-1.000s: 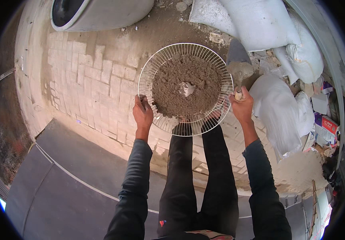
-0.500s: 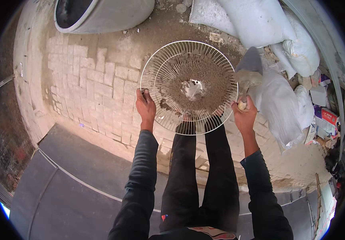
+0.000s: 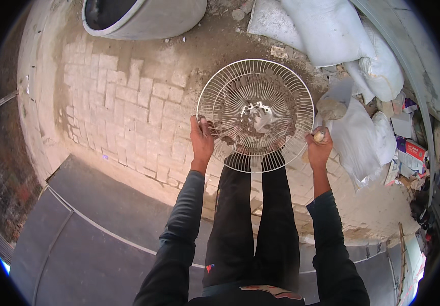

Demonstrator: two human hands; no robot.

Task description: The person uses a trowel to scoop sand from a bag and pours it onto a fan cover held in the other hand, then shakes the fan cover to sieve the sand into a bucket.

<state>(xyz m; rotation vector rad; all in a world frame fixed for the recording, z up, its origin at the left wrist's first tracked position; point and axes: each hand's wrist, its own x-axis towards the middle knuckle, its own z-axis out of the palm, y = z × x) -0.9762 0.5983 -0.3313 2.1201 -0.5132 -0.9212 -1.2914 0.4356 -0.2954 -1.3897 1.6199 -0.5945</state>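
A round white wire fan guard (image 3: pixel 305 92) hangs level in front of my legs. Clumps of grey-brown sand or mortar (image 3: pixel 286 102) lie on its wires around a pale centre disc. My left hand (image 3: pixel 202 143) is closed on the guard's left rim. My right hand (image 3: pixel 319 148) grips a trowel (image 3: pixel 332 108) by its light handle, against the right rim of the guard. The trowel's blade points away from me past the rim, with dried mortar near its base. Whether the right fingers also hook the wire is hard to make out.
Stuffed white sacks (image 3: pixel 327 30) and a crumpled plastic sheet (image 3: pixel 355 132) lie at the right, beside boxes and litter (image 3: pixel 408 148). A large grey tub (image 3: pixel 153 20) stands far left. Brick paving (image 3: pixel 123 107) spreads underfoot; dark grey panels (image 3: pixel 102 239) are near left.
The fan guard and both hands have shifted right. Much less loose material lies on the wires now. The trowel has moved right with my hand.
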